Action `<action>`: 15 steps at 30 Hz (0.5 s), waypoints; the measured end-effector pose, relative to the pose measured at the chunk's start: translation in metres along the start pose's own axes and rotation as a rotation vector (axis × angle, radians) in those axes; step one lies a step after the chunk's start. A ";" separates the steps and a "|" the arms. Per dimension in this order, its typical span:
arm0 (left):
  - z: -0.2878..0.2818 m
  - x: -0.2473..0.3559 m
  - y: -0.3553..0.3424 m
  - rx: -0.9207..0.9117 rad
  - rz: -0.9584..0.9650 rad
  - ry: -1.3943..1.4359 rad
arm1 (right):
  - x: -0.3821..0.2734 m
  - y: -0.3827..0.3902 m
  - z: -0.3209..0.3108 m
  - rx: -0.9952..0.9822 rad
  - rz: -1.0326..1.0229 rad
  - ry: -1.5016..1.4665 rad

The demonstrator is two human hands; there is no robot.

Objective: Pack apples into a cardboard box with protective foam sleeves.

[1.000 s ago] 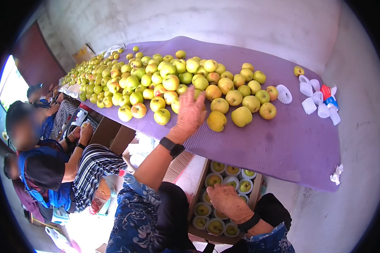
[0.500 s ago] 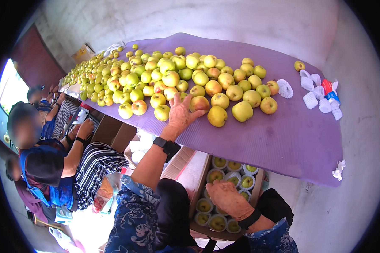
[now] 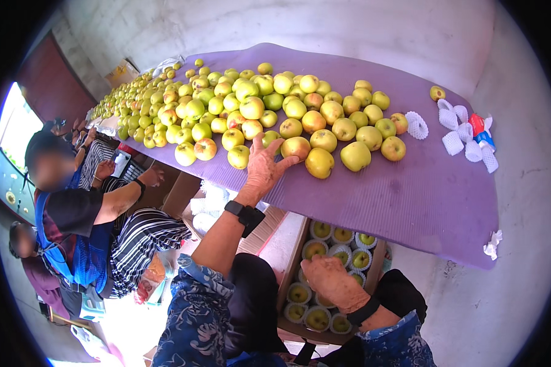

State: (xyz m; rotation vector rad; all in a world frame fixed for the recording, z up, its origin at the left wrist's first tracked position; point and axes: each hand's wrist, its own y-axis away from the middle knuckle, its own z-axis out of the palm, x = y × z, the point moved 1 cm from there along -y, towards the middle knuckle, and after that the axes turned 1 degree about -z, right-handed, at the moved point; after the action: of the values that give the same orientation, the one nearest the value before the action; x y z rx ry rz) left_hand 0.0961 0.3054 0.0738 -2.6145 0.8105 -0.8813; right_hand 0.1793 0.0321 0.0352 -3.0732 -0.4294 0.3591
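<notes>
My left hand [image 3: 264, 168] reaches up onto the near edge of a purple-covered table [image 3: 422, 196], fingers spread, touching a yellow-red apple [image 3: 296, 147] at the front of a long heap of yellow-green apples [image 3: 239, 104]. It grips nothing. A black watch sits on that wrist. My right hand [image 3: 330, 281] rests low, palm down, over a cardboard box [image 3: 324, 269] under the table edge. The box holds several apples, each in a white foam net. Whether the right hand holds anything I cannot tell.
White foam nets [image 3: 456, 131] and a red-blue item [image 3: 480, 129] lie at the table's far right, a lone apple [image 3: 437, 93] behind them. Other seated people [image 3: 73, 214] work at the left beside open boxes. A grey wall stands behind the table.
My left hand slid back toward the table's near edge and now lies against the front apple. My right hand has stayed over the box.
</notes>
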 end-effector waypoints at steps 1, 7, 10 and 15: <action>-0.001 -0.001 0.000 -0.010 0.008 0.005 | -0.001 0.001 0.000 0.015 -0.007 0.017; 0.013 -0.007 -0.004 0.025 0.006 -0.063 | -0.002 0.002 -0.002 0.014 -0.028 0.078; 0.013 -0.011 -0.005 0.044 0.077 -0.022 | 0.001 0.002 -0.006 -0.014 -0.015 0.059; -0.038 -0.008 0.011 0.038 0.122 0.015 | 0.004 0.004 -0.014 0.084 -0.035 -0.034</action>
State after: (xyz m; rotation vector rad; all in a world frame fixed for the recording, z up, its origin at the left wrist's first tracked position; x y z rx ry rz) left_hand 0.0627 0.2987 0.0956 -2.4988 0.9358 -0.8743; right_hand 0.1874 0.0295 0.0473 -2.9781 -0.4569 0.4170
